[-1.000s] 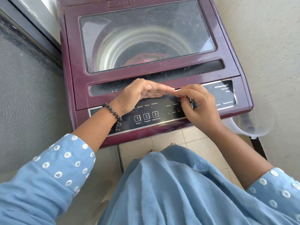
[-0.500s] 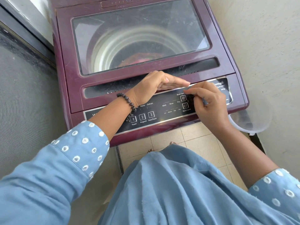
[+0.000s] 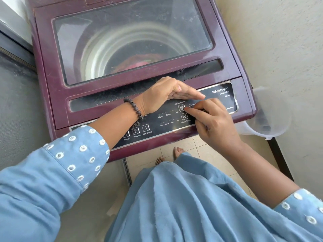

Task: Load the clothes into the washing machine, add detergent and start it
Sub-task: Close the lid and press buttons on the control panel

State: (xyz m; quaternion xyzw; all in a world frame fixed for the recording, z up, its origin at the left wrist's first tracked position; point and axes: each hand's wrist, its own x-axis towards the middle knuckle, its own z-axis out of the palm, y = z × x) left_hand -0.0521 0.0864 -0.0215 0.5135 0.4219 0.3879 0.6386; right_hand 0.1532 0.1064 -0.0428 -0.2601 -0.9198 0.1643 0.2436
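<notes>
- Nearest the camera, the blue sleeves and skirt fill the lower view, with bare toes on the tiled floor just in front of the washing machine (image 3: 49, 88).
- The control panel (image 3: 166, 119) runs as a long strip along the machine's near edge, its long axis left to right. The Start/Pause button (image 3: 145, 128) sits toward its left part, beside Program and Power.
- The right hand (image 3: 215, 126) is on the right part of the panel, fingers (image 3: 190, 110) curled, the tip of one between the Wash Options and Water Level keys. Whether it presses the panel or holds something small, I cannot tell.
- The left hand (image 3: 167, 95) is arched over the panel's upper edge, fingers straight and together, gripping nothing; it looks like a shade over the display.
- Judging from this, Start/Pause lies to the left of the right fingertips, and nearer the camera. It sits just beside the left wrist, so the left hand is the closer one.
- Farther back, the lid (image 3: 132, 41) is shut. Through its window the clothes (image 3: 138, 64) lie as a red and pink heap at the bottom of the drum.
- A clear plastic jug (image 3: 269, 114) is at the machine's right side, by the wall.
</notes>
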